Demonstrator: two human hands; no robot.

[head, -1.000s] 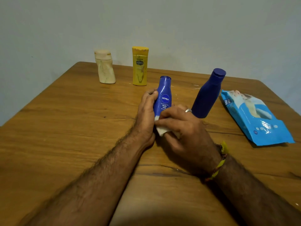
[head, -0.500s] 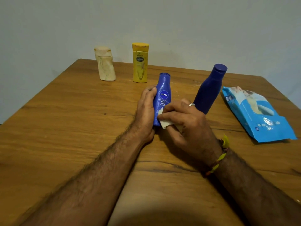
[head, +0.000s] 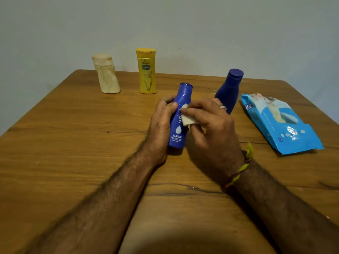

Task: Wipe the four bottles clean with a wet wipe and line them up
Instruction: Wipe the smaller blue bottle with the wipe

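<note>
A small blue lotion bottle (head: 178,132) stands upright at the table's middle. My left hand (head: 161,123) grips its left side. My right hand (head: 212,125) pinches a folded white wet wipe (head: 188,119) and presses it against the upper part of the bottle's label. Behind my right hand stands a larger dark blue bottle (head: 229,87), its lower part hidden by my fingers. A yellow bottle (head: 146,72) and a cream bottle (head: 107,76) stand side by side near the far edge.
A blue pack of wet wipes (head: 278,123) lies flat to the right of the dark blue bottle. The wooden table (head: 64,143) ends at a plain wall at the back.
My right hand has slid the wipe up the small blue bottle, from its base to the upper label. The lower label now shows. My left hand kept its grip.
</note>
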